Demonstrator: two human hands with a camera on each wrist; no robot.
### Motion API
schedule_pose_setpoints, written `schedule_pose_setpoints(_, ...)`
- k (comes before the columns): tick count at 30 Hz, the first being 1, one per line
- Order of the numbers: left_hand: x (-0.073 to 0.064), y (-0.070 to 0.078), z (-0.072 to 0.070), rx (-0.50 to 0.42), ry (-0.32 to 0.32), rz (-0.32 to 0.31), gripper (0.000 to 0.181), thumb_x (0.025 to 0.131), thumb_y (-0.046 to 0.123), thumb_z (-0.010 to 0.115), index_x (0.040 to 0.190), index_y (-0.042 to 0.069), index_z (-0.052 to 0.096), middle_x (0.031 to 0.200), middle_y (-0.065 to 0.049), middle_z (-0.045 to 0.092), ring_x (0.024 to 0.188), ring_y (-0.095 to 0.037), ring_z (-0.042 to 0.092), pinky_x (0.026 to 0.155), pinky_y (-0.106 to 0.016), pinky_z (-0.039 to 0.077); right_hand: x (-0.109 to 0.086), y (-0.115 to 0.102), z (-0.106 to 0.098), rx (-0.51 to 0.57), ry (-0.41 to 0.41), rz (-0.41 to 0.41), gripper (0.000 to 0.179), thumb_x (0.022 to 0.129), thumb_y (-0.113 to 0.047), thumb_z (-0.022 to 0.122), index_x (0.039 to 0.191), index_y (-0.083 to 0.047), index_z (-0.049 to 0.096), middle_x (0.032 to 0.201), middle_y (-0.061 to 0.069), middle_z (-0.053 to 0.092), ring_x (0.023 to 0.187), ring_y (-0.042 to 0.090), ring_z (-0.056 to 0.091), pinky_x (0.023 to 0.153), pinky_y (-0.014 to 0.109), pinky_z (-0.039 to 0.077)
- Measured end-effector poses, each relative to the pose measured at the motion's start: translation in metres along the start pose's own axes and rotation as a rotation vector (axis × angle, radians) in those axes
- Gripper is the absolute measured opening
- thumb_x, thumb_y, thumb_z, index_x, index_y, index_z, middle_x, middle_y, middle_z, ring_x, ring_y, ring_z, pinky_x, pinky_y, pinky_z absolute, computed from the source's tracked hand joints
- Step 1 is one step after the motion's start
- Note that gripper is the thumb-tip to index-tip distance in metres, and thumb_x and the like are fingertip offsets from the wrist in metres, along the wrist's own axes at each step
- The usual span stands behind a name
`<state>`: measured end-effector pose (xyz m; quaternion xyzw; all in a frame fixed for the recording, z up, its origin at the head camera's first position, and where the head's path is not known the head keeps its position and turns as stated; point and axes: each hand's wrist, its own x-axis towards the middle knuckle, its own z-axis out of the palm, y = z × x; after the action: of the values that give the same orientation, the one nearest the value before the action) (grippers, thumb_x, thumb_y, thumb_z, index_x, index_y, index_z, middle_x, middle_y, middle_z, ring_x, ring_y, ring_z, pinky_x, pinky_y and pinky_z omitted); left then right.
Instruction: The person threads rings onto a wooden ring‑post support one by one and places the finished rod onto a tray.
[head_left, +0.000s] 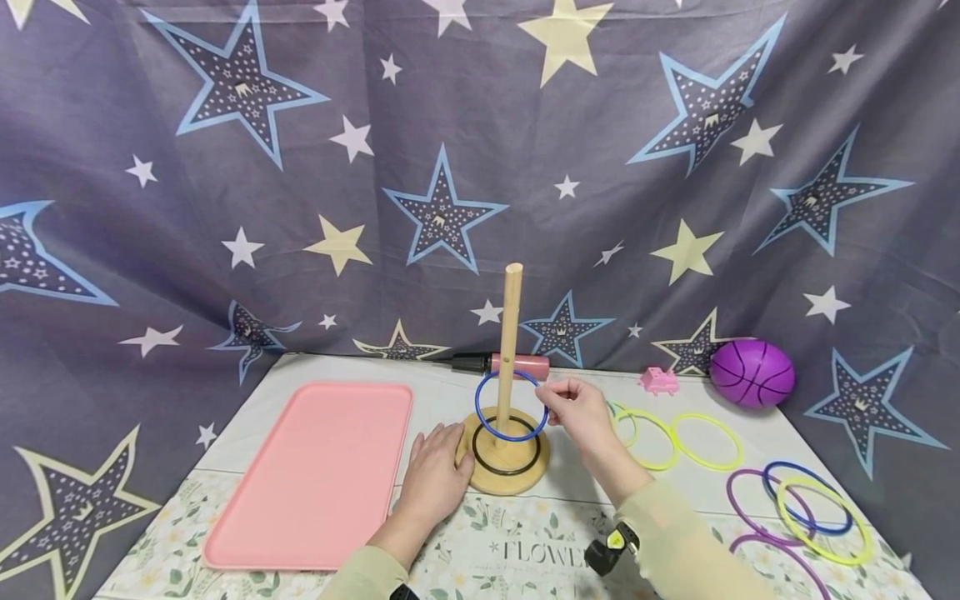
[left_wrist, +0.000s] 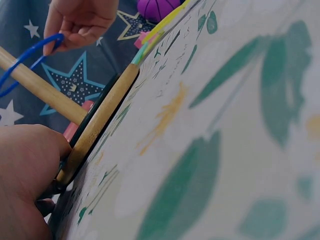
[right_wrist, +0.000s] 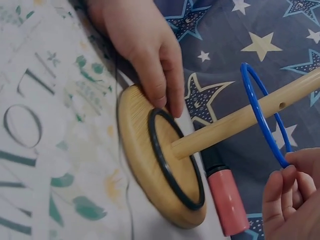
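Okay, left to right: on the far left of the desk there's a pink tray, nothing touching it. Next is the left hand, down against the left edge of the round wooden base, fingers pretty much straight, so that grip's loose and hasn't got anything wrapped up.

A wooden post stands upright from the base, with a black ring lying flat around its foot. The blue ring is the interesting bit: it's already around the post, partway up, well apart from the black one below. Its exact tilt's hard to call.

The right hand is just right of the post, grip closed to a thumb-and-finger pinch on the blue ring's right rim. So the ring sits to the left of that grip, the post's long axis runs up through the hole, and the right hand's way nearer than the left. Past that, loose yellow rings and a purple ball.
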<state>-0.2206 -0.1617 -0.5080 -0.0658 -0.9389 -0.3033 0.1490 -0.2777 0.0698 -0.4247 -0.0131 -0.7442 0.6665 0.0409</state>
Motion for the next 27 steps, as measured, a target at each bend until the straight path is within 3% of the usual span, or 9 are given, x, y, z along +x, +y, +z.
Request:
schedule_pose_setpoints(9,-0.001,0.0,-0.001,0.004,-0.01,-0.009,0.053,0.106,0.018,0.067,0.152,-0.006,0.059,0.155,-0.024,0.061,0.153,-0.047,0.047,0.132,-0.068,0.021,-0.001,0.016,-0.001,-0.029,-0.044,0.032,0.016,0.1,-0.01,0.081,0.105,0.004,0.076,0.079,0.002,0.066,0.066,0.009,0.058,0.064,0.026,0.06)
schedule_pose_setpoints(18,-0.001,0.0,-0.002,0.002,-0.02,-0.012,0.053,0.107,0.019,0.067,0.153,-0.006,0.059,0.156,-0.024,0.06,0.153,-0.047,0.046,0.132,-0.067,0.02,0.001,0.03,0.002,-0.062,-0.069,0.032,0.011,0.098,-0.005,0.079,0.1,0.004,0.075,0.075,0.003,0.065,0.061,0.011,0.058,0.058,0.023,0.053)
schedule_pose_setpoints(27,0.0,0.0,-0.001,-0.005,-0.026,-0.014,0.054,0.107,0.02,0.067,0.153,-0.007,0.058,0.157,-0.024,0.059,0.154,-0.046,0.046,0.132,-0.067,0.019,0.0,0.037,0.003,-0.099,-0.073,0.08,0.007,0.098,-0.003,0.078,0.098,0.004,0.076,0.078,0.006,0.067,0.064,0.012,0.058,0.06,0.024,0.057)
